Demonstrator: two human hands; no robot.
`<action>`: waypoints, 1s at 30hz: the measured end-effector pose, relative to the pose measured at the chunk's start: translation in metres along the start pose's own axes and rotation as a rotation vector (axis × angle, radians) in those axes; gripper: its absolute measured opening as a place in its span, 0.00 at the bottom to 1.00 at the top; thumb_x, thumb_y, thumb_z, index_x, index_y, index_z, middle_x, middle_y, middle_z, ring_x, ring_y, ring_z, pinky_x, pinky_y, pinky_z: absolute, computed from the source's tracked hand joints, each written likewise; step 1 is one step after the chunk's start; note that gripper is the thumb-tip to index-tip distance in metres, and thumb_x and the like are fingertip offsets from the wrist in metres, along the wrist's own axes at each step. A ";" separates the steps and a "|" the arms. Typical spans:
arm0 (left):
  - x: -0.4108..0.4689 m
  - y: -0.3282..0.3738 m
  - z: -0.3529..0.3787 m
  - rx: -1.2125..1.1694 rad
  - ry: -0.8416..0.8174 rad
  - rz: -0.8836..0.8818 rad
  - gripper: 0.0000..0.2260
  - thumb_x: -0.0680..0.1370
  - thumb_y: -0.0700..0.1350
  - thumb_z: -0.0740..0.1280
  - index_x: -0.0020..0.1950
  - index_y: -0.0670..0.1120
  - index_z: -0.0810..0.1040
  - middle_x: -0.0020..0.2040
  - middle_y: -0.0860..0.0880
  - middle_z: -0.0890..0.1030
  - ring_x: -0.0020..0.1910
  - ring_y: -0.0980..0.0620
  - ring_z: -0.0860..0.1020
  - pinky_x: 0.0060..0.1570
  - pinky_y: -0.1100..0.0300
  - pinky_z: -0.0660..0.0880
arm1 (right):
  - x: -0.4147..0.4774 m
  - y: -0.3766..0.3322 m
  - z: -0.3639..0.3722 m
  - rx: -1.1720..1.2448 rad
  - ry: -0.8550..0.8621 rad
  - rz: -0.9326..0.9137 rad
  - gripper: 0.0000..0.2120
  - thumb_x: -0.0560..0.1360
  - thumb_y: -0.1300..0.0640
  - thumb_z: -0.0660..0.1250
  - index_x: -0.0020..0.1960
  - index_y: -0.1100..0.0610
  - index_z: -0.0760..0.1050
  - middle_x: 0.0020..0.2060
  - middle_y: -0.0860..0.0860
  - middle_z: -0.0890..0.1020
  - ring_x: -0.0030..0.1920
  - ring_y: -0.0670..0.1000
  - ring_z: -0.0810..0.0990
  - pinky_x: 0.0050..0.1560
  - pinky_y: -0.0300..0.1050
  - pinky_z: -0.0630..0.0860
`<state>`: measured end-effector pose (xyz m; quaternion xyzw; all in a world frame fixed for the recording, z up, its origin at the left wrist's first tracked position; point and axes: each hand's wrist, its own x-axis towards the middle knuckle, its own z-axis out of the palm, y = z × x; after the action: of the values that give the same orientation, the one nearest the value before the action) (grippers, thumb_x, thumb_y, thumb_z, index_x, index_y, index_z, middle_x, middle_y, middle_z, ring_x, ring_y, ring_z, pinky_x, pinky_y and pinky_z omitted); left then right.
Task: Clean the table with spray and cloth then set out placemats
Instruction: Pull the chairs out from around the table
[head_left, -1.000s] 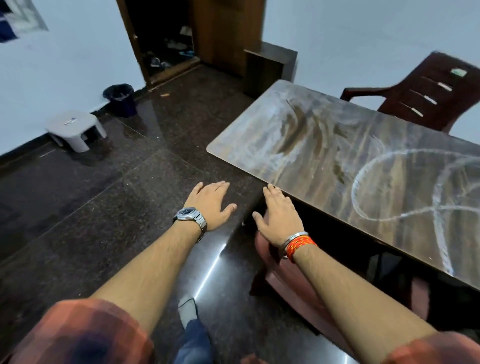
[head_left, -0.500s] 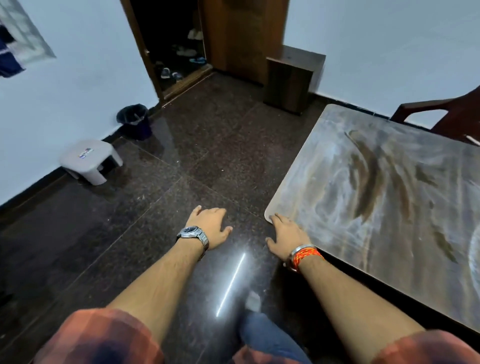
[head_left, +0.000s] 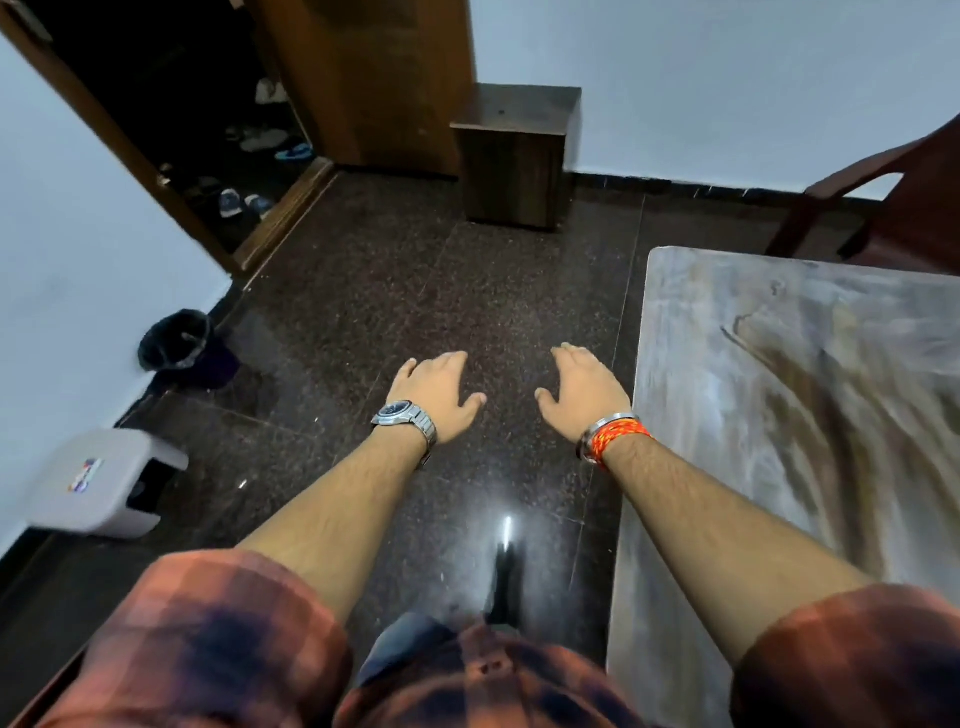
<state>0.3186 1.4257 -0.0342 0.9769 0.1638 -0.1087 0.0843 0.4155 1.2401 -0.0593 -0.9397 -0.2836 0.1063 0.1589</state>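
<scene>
The wooden table (head_left: 810, 395) fills the right side, its top smeared with whitish streaks. My left hand (head_left: 436, 392), with a steel watch on the wrist, hovers palm down over the dark floor, fingers apart and holding nothing. My right hand (head_left: 584, 392), with an orange thread and a metal bangle at the wrist, is also palm down and empty, just left of the table's left edge. No spray bottle, cloth or placemat is in view.
A small dark wooden cabinet (head_left: 517, 156) stands against the far wall. A brown plastic chair (head_left: 893, 208) is behind the table. At left are a black bin (head_left: 176, 340), a grey step stool (head_left: 104, 480) and an open doorway (head_left: 228, 135) with shoes.
The view has swung left, so the table has shifted to the right edge. Both hands stay empty and palm down; my right hand has come off the table's edge.
</scene>
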 end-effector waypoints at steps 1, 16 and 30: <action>0.023 -0.001 -0.005 -0.005 0.033 0.013 0.32 0.81 0.59 0.61 0.81 0.46 0.59 0.80 0.48 0.65 0.77 0.47 0.66 0.78 0.47 0.54 | 0.020 0.002 -0.003 -0.004 0.018 0.011 0.31 0.75 0.48 0.64 0.74 0.59 0.62 0.73 0.57 0.65 0.73 0.56 0.63 0.73 0.52 0.61; 0.427 0.053 -0.104 0.093 -0.087 0.541 0.33 0.80 0.55 0.65 0.81 0.45 0.60 0.80 0.47 0.66 0.77 0.48 0.66 0.79 0.48 0.53 | 0.275 0.092 -0.076 0.062 0.181 0.585 0.31 0.76 0.49 0.64 0.74 0.59 0.61 0.74 0.56 0.64 0.73 0.56 0.62 0.72 0.51 0.63; 0.739 0.294 -0.170 0.210 -0.033 0.928 0.33 0.78 0.39 0.67 0.81 0.49 0.59 0.80 0.49 0.65 0.77 0.48 0.67 0.79 0.50 0.52 | 0.496 0.321 -0.185 0.089 0.367 0.940 0.29 0.75 0.48 0.64 0.72 0.59 0.63 0.72 0.56 0.66 0.72 0.56 0.63 0.71 0.53 0.64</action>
<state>1.1315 1.4088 -0.0104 0.9483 -0.3030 -0.0909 0.0274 1.0346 1.2242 -0.0569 -0.9613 0.2074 0.0114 0.1810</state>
